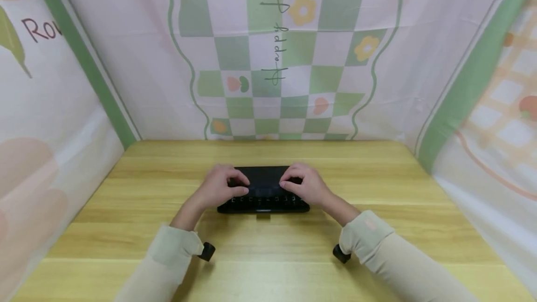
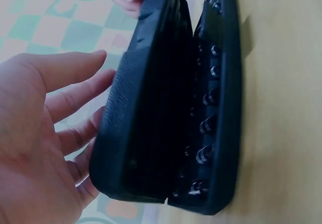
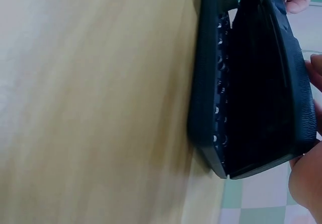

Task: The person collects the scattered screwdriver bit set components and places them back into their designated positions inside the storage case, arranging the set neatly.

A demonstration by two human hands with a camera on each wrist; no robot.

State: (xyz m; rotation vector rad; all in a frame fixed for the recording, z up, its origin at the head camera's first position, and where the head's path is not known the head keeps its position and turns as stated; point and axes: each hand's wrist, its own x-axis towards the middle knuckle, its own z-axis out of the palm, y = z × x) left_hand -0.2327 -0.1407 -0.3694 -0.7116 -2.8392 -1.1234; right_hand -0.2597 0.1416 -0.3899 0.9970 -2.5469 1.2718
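Observation:
A black hard case (image 1: 263, 209) lies on the table with its lid (image 1: 262, 178) tilted partway over the base. Small shiny metal sockets (image 2: 206, 126) sit in a row inside the base, showing through the gap. At the lid's left end, my left hand (image 1: 221, 186) touches the outer face with loosely bent fingers (image 2: 83, 90), the thumb near the front edge. My right hand (image 1: 308, 184) rests on the lid's right end in much the same way. In the right wrist view, only parts of its fingers (image 3: 317, 75) show behind the lid.
The wooden table (image 1: 268, 250) runs around the case on all sides. Patterned cloth (image 1: 268, 50) hangs behind the table's far edge and along both sides. Small black devices (image 1: 206, 251) are at both sleeve cuffs.

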